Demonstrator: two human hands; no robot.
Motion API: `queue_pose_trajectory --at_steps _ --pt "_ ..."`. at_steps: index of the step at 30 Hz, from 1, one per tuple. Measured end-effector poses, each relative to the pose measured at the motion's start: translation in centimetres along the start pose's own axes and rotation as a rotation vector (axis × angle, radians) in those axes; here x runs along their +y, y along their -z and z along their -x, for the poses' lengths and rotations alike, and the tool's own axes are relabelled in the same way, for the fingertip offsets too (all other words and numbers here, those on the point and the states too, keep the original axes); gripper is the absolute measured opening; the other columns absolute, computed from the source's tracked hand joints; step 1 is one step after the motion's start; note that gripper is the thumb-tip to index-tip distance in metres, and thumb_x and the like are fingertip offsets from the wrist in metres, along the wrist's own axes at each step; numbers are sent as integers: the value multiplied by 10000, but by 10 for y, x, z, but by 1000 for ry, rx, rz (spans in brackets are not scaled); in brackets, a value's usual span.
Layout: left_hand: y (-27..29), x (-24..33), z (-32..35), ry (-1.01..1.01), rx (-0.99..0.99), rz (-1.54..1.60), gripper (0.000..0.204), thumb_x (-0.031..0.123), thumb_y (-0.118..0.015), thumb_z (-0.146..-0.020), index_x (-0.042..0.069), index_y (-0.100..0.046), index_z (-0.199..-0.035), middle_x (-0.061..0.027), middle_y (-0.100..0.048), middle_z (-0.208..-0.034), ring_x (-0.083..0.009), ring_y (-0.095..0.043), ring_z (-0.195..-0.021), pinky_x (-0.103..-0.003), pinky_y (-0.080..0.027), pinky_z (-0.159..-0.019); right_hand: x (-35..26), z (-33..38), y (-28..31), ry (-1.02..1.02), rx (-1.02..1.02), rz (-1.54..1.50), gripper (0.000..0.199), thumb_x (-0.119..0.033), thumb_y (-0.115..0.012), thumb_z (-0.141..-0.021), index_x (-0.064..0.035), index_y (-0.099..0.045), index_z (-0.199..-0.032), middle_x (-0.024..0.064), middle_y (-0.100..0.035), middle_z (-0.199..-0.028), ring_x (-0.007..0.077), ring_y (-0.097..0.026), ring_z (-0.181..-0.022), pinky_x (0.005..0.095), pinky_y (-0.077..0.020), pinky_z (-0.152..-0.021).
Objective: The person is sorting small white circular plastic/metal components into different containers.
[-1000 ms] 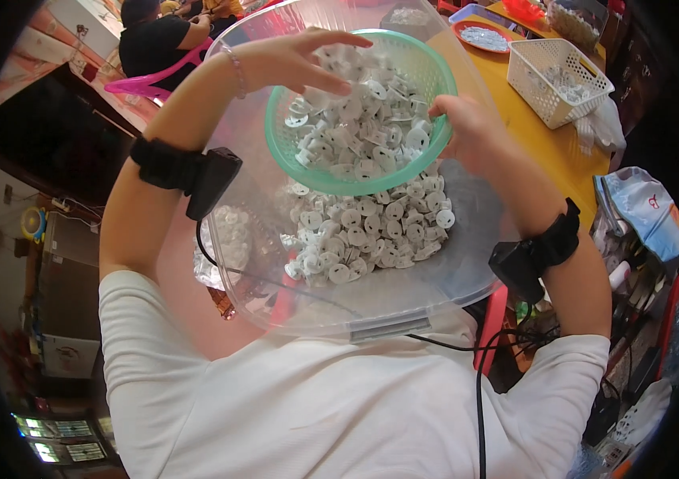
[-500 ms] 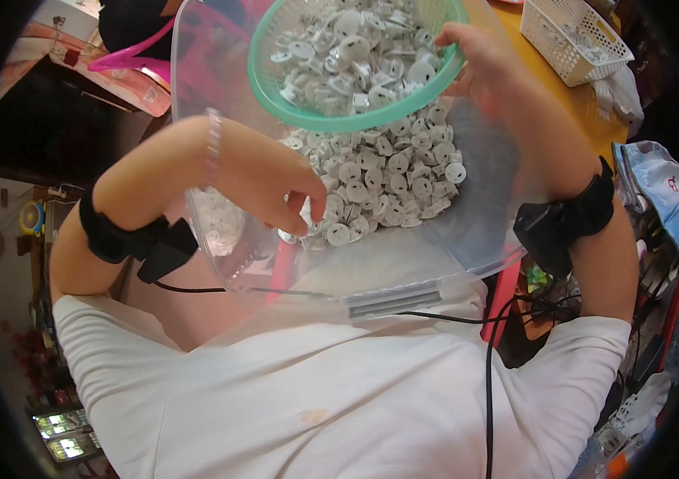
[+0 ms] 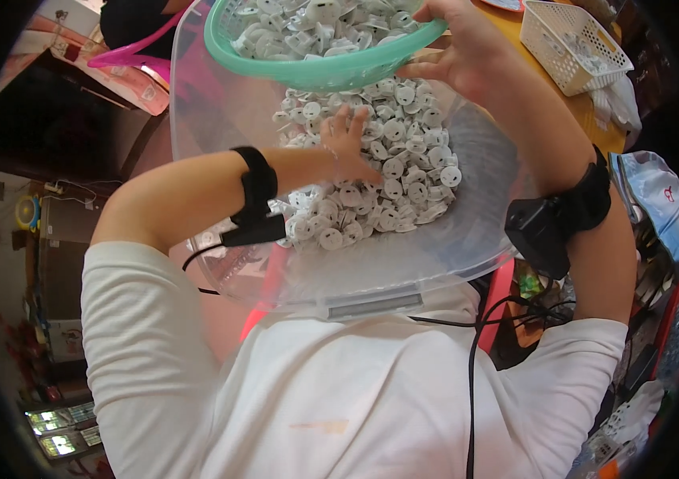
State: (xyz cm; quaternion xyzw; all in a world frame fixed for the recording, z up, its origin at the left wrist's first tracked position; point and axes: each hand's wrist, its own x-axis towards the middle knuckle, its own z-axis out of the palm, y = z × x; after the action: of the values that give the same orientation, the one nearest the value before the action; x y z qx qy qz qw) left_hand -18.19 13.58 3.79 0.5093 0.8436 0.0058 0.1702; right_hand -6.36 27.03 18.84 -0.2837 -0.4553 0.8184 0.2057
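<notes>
Cluttered room behind; clear plastic tub (image 3: 467, 263) on lap, heaped with small white plastic parts (image 3: 387, 172). Left hand (image 3: 347, 148) spread over heap; right hand (image 3: 463, 52) gripping green basket (image 3: 315, 73). Best steadying basket level while scooping

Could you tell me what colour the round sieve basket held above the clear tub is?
The sieve basket is mint green, seen in the head view.

White basket (image 3: 575, 44), yellow table (image 3: 595, 120)

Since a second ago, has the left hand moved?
Yes. The left hand left the green bowl's far rim and now lies in the white parts below it.
</notes>
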Motion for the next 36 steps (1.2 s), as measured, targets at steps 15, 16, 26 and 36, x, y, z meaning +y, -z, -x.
queue_pose_trajectory --at_steps 15,16,26,36 --pt "25 20 38 -235 -443 62 385 207 -675 -618 117 -527 -962 -146 -497 -1054 -300 -525 -965 -382 -443 -783 5 -3 9 154 -52 78 395 -77 -508 -700 -59 -399 -1079 95 -435 -978 250 -524 -856 487 -484 -760" --pt "32 24 39 -239 -440 55 385 207 -675 -618 117 -527 -962 -146 -497 -1054 -300 -525 -965 -382 -443 -783 8 -13 18 93 -57 62 258 -106 -524 -737 -28 -421 -960 92 -424 -930 236 -559 -786 444 -512 -740" --pt "161 14 91 -265 -858 519 272 102 -604 -658 83 -526 -917 -21 -508 -857 -94 -500 -739 -230 -415 -599 14 -5 15 19 71 64 261 -101 -517 -717 -41 -422 -953 90 -449 -920 249 -567 -802 437 -512 -749" --pt "226 -18 16 -519 -108 793 469 248 -598 -809 120 -444 -1232 -44 -452 -1204 -121 -488 -976 -261 -459 -677 21 -11 24 -22 87 137 243 -137 -536 -715 1 -438 -889 193 -350 -1105 391 -514 -878 526 -460 -812"
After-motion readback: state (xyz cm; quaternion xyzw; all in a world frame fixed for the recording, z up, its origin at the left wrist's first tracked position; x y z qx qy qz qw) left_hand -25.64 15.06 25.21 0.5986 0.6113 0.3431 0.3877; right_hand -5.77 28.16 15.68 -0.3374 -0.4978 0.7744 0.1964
